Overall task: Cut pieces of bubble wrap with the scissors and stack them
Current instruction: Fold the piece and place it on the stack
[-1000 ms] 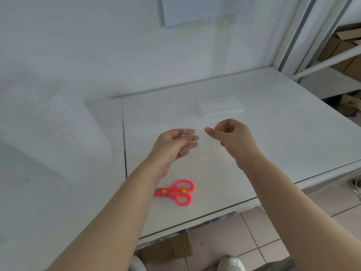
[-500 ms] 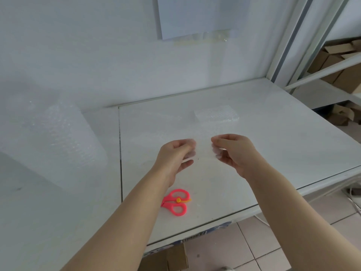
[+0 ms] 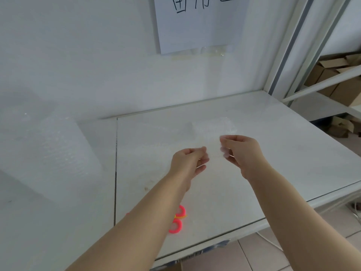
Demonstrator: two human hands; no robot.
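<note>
My left hand (image 3: 188, 163) and my right hand (image 3: 241, 152) pinch the two ends of a small clear piece of bubble wrap (image 3: 214, 151), held flat above the white table (image 3: 283, 163). Just beyond the hands a stack of cut bubble wrap pieces (image 3: 214, 127) lies on the table. The pink scissors (image 3: 176, 222) lie near the front edge, partly hidden under my left forearm. A big roll of bubble wrap (image 3: 48, 153) lies at the left.
A paper sheet with handwriting (image 3: 195, 24) hangs on the wall behind. White shelf posts (image 3: 289, 45) rise at the right, with cardboard boxes (image 3: 336, 79) behind them. Tiled floor shows below the table's front edge.
Both hands have moved forward and to the right with the bubble wrap piece, closer to the stack. My left forearm now covers part of the scissors.
</note>
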